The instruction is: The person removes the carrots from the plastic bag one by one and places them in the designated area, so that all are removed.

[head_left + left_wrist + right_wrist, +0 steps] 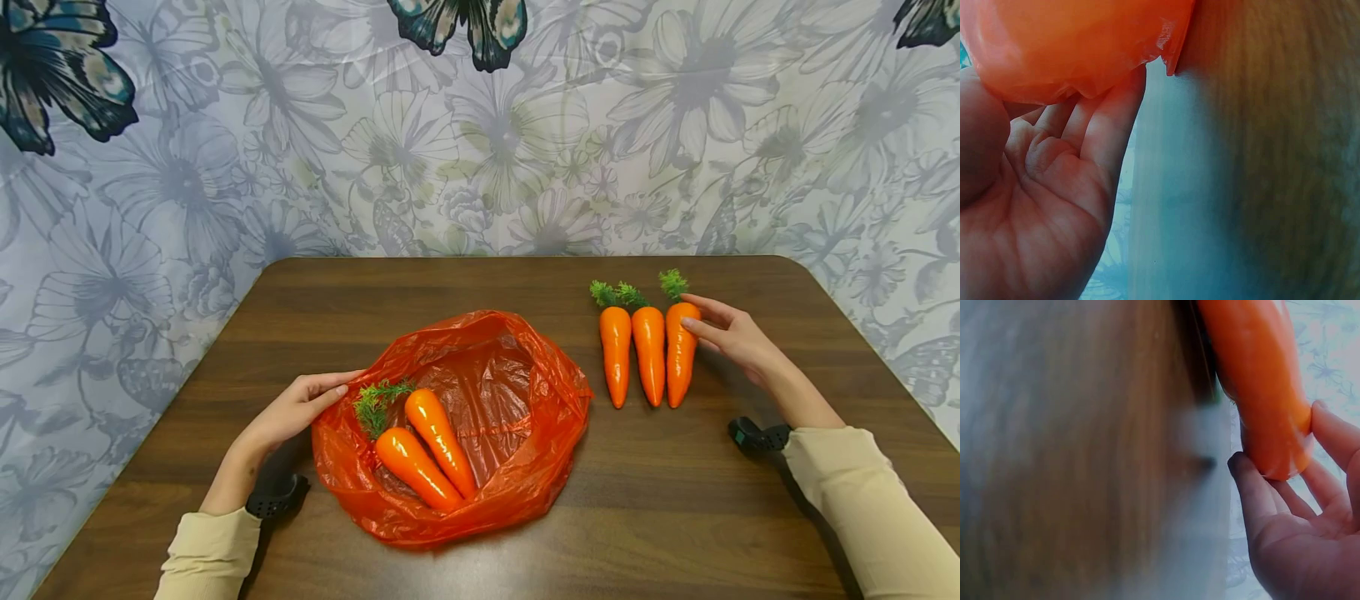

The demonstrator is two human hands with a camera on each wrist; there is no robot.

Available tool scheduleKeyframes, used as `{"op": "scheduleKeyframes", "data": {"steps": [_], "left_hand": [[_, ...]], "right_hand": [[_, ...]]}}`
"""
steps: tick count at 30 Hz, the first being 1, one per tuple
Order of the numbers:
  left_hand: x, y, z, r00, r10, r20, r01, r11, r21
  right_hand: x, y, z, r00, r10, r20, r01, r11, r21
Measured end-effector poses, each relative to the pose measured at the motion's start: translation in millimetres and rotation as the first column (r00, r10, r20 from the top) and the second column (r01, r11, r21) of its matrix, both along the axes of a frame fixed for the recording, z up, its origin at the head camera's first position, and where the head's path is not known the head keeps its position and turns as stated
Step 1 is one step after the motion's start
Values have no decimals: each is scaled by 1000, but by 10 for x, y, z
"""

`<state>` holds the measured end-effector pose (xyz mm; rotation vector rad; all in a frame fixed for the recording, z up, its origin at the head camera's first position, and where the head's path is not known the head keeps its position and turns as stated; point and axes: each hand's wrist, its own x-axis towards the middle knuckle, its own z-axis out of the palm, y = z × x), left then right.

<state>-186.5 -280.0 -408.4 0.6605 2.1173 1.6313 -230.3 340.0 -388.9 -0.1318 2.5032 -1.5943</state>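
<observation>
My left hand (pixel 300 404) holds the left rim of a red plastic bag (pixel 555 467), with the thumb on the near side and the fingers partly hidden by the film. The bag lies with its mouth spread wide. Inside it two orange carrots (pixel 442 442) with green tops rest side by side. To the right, three more carrots (pixel 649 354) lie in a row on the table, tops pointing away. My right hand (pixel 738 342) has its thumb and fingers around the top end of the rightmost carrot (pixel 681 367); the right wrist view shows this carrot (pixel 1260 381) between them.
Everything lies on a dark brown wooden table (pixel 645 517) with rounded far corners. Behind it is a wall (pixel 525 167) with flower and butterfly patterns. Each wrist wears a black band, the left one (pixel 277 497) close to the tabletop.
</observation>
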Motion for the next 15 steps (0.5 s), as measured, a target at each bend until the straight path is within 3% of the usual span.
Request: {"op": "scheduleKeyframes", "data": {"steps": [7, 15], "left_hand": [[3, 14, 16, 1000, 4, 6, -4, 1000, -1], [7, 4, 15, 1000, 0, 8, 0, 1000, -9]], "right_hand": [[-31, 28, -68, 999, 12, -52, -5, 992, 126], [-39, 11, -84, 997, 18, -75, -8, 991, 131]]}}
